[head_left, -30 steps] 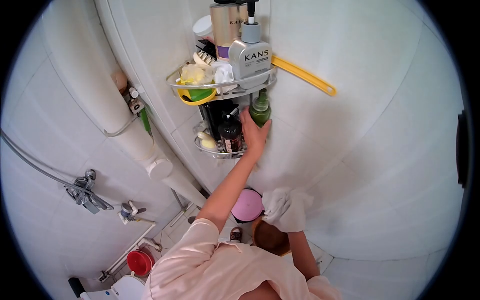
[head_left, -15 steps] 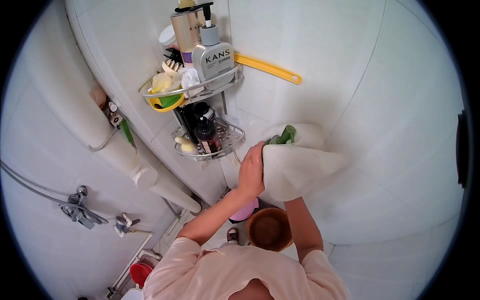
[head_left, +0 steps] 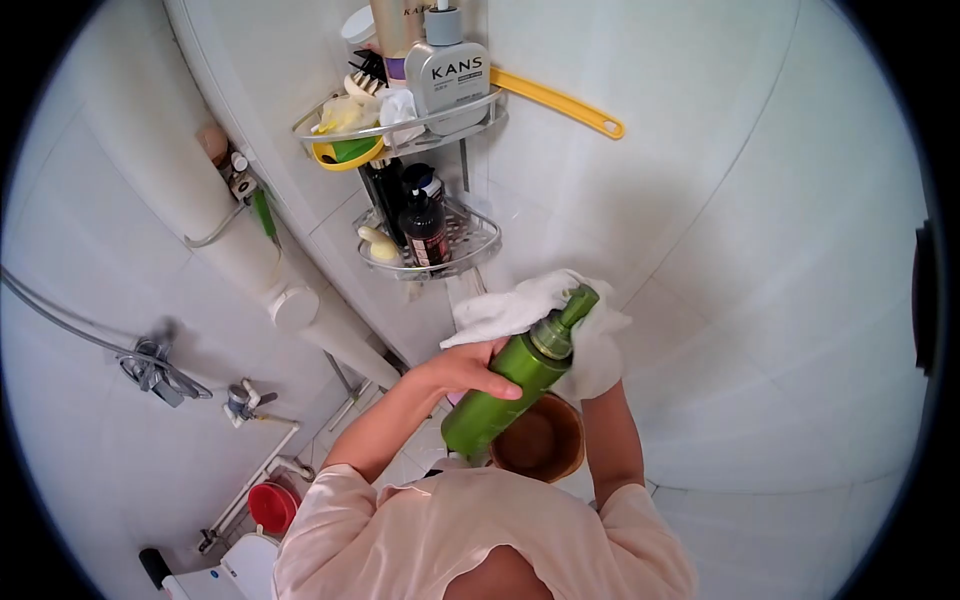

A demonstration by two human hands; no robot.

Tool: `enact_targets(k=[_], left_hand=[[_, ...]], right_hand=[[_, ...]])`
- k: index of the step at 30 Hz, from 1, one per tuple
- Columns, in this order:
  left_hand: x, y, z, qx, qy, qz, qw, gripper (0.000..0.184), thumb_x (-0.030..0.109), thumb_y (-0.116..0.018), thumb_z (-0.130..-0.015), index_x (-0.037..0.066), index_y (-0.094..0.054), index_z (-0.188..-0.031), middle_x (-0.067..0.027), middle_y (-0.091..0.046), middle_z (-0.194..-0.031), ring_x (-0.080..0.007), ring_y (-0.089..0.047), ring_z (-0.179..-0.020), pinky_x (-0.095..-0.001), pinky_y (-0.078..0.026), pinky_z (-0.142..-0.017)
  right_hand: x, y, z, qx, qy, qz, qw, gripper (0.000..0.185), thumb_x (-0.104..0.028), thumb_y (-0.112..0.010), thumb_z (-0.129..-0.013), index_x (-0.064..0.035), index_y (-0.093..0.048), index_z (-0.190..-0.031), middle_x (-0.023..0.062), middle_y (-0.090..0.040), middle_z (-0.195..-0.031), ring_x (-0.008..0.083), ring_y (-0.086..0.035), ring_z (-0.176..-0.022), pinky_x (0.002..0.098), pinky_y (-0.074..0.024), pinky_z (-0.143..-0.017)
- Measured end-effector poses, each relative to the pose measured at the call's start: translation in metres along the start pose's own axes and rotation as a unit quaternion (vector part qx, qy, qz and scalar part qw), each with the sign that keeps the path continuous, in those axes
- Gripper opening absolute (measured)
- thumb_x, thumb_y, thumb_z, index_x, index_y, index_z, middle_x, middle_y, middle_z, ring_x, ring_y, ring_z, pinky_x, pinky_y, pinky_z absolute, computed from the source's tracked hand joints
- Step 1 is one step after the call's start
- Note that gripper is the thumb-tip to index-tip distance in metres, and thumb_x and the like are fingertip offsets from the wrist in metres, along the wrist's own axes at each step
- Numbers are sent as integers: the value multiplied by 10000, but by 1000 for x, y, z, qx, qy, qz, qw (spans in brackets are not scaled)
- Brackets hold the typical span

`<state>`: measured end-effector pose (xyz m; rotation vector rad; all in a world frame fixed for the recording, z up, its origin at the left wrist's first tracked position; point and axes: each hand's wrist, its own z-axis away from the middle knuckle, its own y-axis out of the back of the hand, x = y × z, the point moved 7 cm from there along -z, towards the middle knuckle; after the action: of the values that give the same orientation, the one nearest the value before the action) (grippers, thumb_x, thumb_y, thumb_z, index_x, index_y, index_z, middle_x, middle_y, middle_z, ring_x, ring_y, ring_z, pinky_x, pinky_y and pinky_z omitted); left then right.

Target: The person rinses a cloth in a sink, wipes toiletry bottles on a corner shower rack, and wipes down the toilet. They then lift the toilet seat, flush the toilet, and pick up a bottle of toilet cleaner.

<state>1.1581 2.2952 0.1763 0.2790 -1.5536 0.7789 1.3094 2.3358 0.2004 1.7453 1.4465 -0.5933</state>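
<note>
My left hand (head_left: 468, 370) grips the body of a green pump bottle (head_left: 498, 400), thumb across its front. The bottle tilts, with its pump head up to the right and its base down to the left. A white cloth (head_left: 512, 308) drapes behind and around the bottle's neck. My right hand is inside the cloth, to the right of the pump head, holding it up; its fingers are hidden. Only the right forearm (head_left: 612, 435) shows below the cloth.
A two-tier metal corner shelf (head_left: 475, 238) carries several bottles, including a grey KANS pump bottle (head_left: 450, 85). A yellow handle (head_left: 560, 103) sticks out from it. Below stands a brown bucket (head_left: 567, 450). Left are a white pipe (head_left: 225, 240), a shower tap (head_left: 150, 370) and a red basin (head_left: 272, 507).
The green bottle, mostly wrapped in the cloth before, now shows nearly its whole body. My left hand has moved down and left onto it, and the cloth has slid up to its neck.
</note>
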Motion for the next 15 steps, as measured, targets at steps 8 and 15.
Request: enact_targets(k=[8, 15], left_hand=[[39, 3, 11, 392, -179, -526, 733, 682, 184, -779, -627, -24, -442, -1182, -139, -584, -1005, -220, -558, -939, -323, -437, -836], [26, 21, 18, 397, -217, -137, 881, 623, 236, -692, -785, 1, -392, -1277, -105, -538, -1166, -185, -510, -1063, -308, -399, -924]], right_hand=[[1, -52, 39, -23, 133, 201, 970, 550, -196, -552, -868, -28, -365, -1357, 153, -439, -1326, 298, -418, -1228, 387, -318, -1054], [-29, -60, 72, -94, 31, 109, 989, 440, -156, -538, -853, -28, -437, -1261, 144, -494, -1226, 287, -469, -1139, 376, -363, -975]])
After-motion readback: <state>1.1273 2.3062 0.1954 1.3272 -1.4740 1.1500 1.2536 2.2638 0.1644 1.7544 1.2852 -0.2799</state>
